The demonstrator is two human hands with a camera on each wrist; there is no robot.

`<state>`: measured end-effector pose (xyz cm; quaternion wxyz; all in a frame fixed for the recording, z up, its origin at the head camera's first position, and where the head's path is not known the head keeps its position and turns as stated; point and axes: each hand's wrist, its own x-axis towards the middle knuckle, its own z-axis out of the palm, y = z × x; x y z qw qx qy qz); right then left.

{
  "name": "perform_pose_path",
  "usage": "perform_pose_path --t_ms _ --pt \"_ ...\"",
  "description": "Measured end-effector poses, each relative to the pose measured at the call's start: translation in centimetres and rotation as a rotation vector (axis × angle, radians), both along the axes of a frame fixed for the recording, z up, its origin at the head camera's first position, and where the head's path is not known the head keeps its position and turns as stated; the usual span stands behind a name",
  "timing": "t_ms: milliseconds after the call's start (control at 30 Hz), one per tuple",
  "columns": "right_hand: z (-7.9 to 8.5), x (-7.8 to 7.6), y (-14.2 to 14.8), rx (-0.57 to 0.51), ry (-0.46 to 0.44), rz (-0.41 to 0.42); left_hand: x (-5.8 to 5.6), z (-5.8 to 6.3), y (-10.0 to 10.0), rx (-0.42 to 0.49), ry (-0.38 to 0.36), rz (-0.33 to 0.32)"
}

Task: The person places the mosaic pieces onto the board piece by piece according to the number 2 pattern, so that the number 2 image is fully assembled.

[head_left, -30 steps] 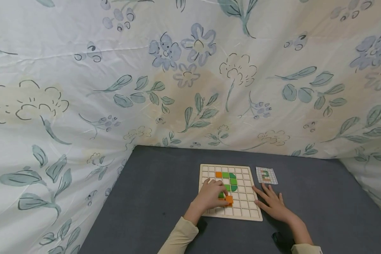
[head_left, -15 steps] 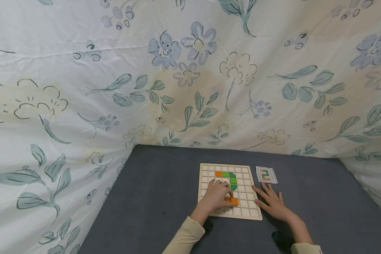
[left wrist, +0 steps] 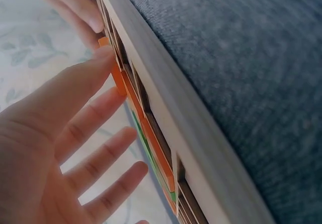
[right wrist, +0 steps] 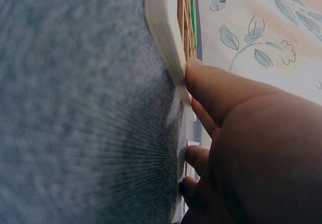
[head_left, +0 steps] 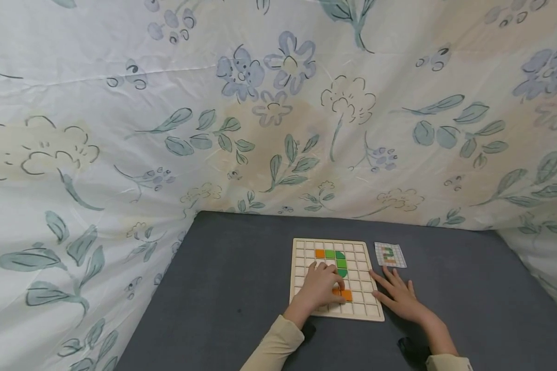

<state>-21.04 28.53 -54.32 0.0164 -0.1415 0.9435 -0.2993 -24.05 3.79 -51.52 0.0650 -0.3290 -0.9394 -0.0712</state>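
Observation:
A wooden grid board (head_left: pixel 360 299) lies on the dark table. My left hand (head_left: pixel 316 288) is over its lower middle, pinching an orange square tile (head_left: pixel 346 295) between thumb and index finger. In the left wrist view that orange tile (left wrist: pixel 118 79) is at the board's surface, beside a row of orange tiles (left wrist: pixel 158 148) set in the grid. Farther up the board are an orange tile (head_left: pixel 320 253), a green tile (head_left: pixel 330 254) and darker green rounded pieces (head_left: pixel 342 273). The left hand hides some cells. My right hand (head_left: pixel 403 300), fingers spread, touches the board's right edge with thumb and index finger.
A small printed card (head_left: pixel 390 255) with a coloured grid pattern lies right of the board, by the right fingertips. Floral cloth (head_left: pixel 306 170) hangs behind and at both sides of the dark tabletop (head_left: pixel 232 278).
My left hand has slid right across the board with the orange tile, which now lies lower, at the right end of the orange row. The right hand stays at the edge.

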Motion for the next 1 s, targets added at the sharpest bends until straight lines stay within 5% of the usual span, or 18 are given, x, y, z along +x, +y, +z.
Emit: perform_pose_path --t_ms 533,1000 --pt "0.0 -0.1 0.1 -0.003 0.008 0.006 0.1 -0.1 0.2 -0.005 0.002 0.023" --pt "-0.4 -0.2 0.5 -0.013 -0.005 0.03 -0.2 -0.3 -1.7 0.062 -0.003 -0.002"
